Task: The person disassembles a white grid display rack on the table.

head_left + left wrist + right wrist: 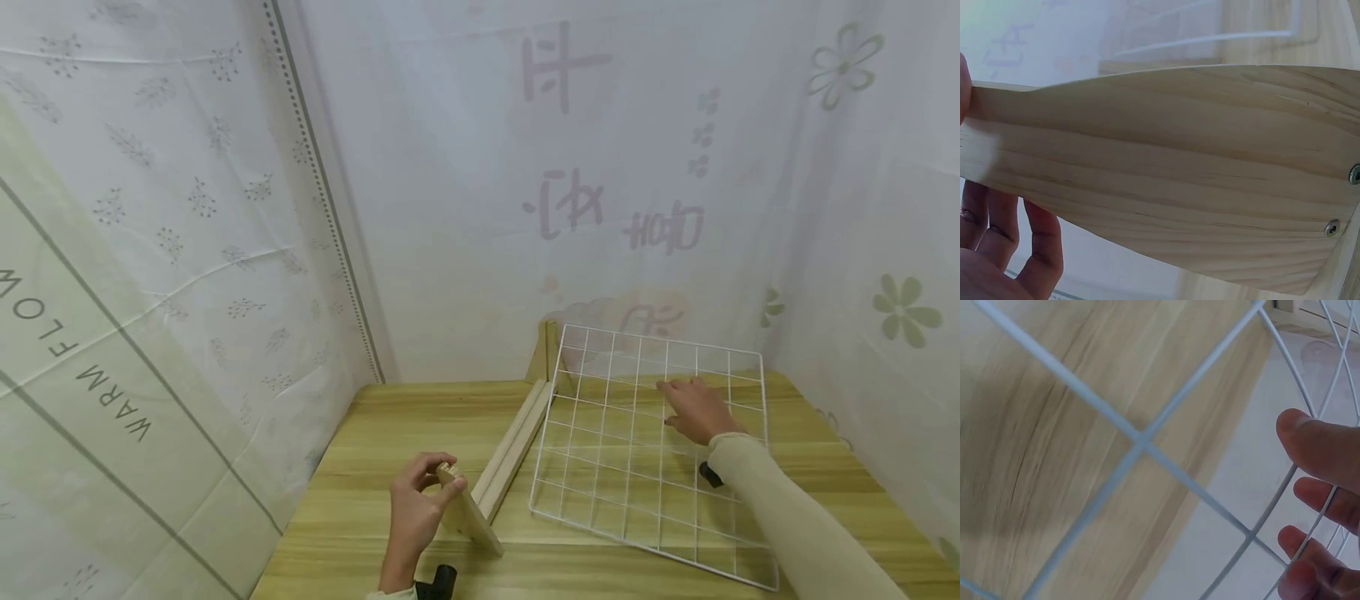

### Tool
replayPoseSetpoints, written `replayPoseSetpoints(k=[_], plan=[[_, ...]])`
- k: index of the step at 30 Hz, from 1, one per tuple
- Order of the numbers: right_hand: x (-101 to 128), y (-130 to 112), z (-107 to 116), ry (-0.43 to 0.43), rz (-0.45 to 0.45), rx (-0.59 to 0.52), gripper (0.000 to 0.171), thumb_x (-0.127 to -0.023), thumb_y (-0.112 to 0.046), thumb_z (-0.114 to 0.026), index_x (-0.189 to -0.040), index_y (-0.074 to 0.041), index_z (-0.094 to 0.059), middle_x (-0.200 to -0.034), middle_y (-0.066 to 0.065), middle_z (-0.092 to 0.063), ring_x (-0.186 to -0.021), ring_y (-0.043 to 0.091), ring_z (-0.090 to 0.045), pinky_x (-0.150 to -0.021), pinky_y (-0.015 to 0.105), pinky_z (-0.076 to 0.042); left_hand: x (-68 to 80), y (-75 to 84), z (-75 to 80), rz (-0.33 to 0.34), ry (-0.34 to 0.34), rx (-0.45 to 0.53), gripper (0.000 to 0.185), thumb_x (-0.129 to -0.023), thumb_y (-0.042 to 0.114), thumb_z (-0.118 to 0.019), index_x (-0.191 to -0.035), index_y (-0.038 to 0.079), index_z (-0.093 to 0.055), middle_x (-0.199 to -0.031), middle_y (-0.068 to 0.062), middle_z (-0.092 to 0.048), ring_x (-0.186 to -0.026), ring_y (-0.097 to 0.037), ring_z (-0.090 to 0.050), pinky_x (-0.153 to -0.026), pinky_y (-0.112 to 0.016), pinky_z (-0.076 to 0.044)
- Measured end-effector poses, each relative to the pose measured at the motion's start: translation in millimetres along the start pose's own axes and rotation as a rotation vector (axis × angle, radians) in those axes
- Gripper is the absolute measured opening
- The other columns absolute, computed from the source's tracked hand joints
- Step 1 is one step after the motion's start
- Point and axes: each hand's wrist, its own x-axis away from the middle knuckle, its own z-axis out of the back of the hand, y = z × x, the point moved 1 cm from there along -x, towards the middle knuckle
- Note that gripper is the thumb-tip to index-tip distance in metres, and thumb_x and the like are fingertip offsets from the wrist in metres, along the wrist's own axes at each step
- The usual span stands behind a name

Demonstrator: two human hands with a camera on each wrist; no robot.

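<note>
My left hand (416,508) pinches the narrow top of a tapered wooden end board (471,527). In the left wrist view this board (1166,156) shows pale grain and two metal screws near its wide end. Two parallel wooden rails (512,465) run back from it to a similar upright end board (540,360), forming one wooden stand. My right hand (701,412) holds a white wire grid panel (1141,439), thumb and fingers around its wires. The panel is tilted above the table, to the right of the rails, its left edge close to the far end board.
The wood-grain table (420,417) lies beneath everything. Printed fabric curtains (450,208) stand at its back, left and right. A black wrist device (438,582) is on the left wrist, and another black piece (709,475) shows by the right sleeve.
</note>
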Motion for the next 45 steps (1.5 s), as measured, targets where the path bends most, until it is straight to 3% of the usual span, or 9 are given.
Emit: replayPoseSetpoints(k=[4,14,21,26,30,36,39,43,45], plan=[[-0.5,-0.5,-2.4,-0.023,0.011,0.054,0.061,-0.064,-0.018,-0.083,-0.116,-0.001,-0.057,-0.104,0.018,-0.066,-0.083,0.036,-0.059,-0.07,0.046,-0.05,2.9,2.3,-2.9,-0.032,0.0,0.003,0.024,-0.069,0.013,-0.08,-0.09,0.016,-0.068,-0.089,-0.004,-0.066,-0.079,-0.013,-0.061,-0.072,-0.03,-0.054],[1.7,3.8,-14.9,-0.034,0.067,0.115,0.061,-0.06,-0.02,-0.084,-0.112,-0.002,-0.057,-0.102,0.017,-0.068,-0.081,0.032,-0.063,-0.078,0.047,-0.05,7.6,3.9,-15.5,-0.041,-0.002,-0.001,0.023,-0.068,0.012,-0.081,-0.086,0.016,-0.067,-0.083,-0.001,-0.063,-0.072,-0.018,-0.057,-0.066,-0.03,-0.052],[3.2,3.0,-25.4,-0.106,0.007,-0.012,0.06,-0.063,-0.014,-0.082,-0.116,-0.003,-0.057,-0.112,0.019,-0.064,-0.096,0.037,-0.061,-0.083,0.049,-0.049,7.6,-14.7,-26.9,-0.075,-0.019,0.01,0.028,-0.068,0.021,-0.08,-0.092,0.018,-0.066,-0.088,-0.001,-0.064,-0.073,-0.01,-0.056,-0.066,-0.026,-0.051],[3.7,-1.0,-37.0,-0.191,-0.054,-0.11,0.059,-0.065,-0.011,-0.081,-0.12,-0.004,-0.058,-0.116,0.019,-0.063,-0.1,0.038,-0.061,-0.08,0.048,-0.052,9.6,-19.4,-31.0,-0.078,-0.031,0.051,0.03,-0.067,0.024,-0.081,-0.091,0.013,-0.067,-0.087,-0.003,-0.063,-0.069,-0.007,-0.052,-0.063,-0.025,-0.051],[3.3,-1.7,-50.1,-0.211,-0.076,-0.106,0.055,-0.067,-0.009,-0.079,-0.119,-0.008,-0.06,-0.113,0.015,-0.066,-0.098,0.034,-0.063,-0.075,0.046,-0.053,10.1,-20.3,-33.3,-0.045,-0.043,0.053,0.028,-0.067,0.027,-0.081,-0.088,0.015,-0.067,-0.085,-0.002,-0.062,-0.069,-0.006,-0.05,-0.065,-0.024,-0.052],[5.5,-3.8,-65.9,-0.245,-0.099,-0.106,0.049,-0.075,0.002,-0.07,-0.121,-0.01,-0.061,-0.114,0.013,-0.067,-0.098,0.032,-0.064,-0.08,0.046,-0.052,11.6,-20.5,-36.4,-0.021,-0.049,0.046,0.026,-0.067,0.028,-0.081,-0.085,0.015,-0.067,-0.082,-0.001,-0.061,-0.069,-0.006,-0.054,-0.065,-0.024,-0.052],[8.8,-6.7,-65.5,-0.255,-0.124,-0.111,0.046,-0.077,0.009,-0.063,-0.119,-0.009,-0.062,-0.112,0.013,-0.067,-0.095,0.032,-0.065,-0.079,0.046,-0.053,12.1,-13.5,-40.5,-0.014,-0.039,0.048,0.026,-0.066,0.025,-0.082,-0.084,0.014,-0.068,-0.08,0.0,-0.06,-0.069,-0.006,-0.053,-0.064,-0.025,-0.051],[9.3,-11.5,-64.8,-0.268,-0.162,-0.127,0.047,-0.071,0.005,-0.072,-0.115,-0.01,-0.064,-0.104,0.011,-0.07,-0.085,0.028,-0.066,-0.068,0.042,-0.054,13.7,5.3,-43.0,0.008,-0.026,0.045,0.024,-0.064,0.021,-0.083,-0.081,0.014,-0.068,-0.079,0.001,-0.061,-0.07,-0.007,-0.05,-0.063,-0.027,-0.05],[8.7,-12.6,-66.8,-0.271,-0.166,-0.135,0.049,-0.067,0.002,-0.077,-0.112,-0.011,-0.065,-0.095,0.008,-0.071,-0.078,0.023,-0.066,-0.063,0.039,-0.054,14.4,5.5,-44.9,0.015,-0.028,0.048,0.024,-0.063,0.02,-0.083,-0.08,0.015,-0.067,-0.079,0.001,-0.061,-0.07,-0.007,-0.05,-0.063,-0.027,-0.05]])
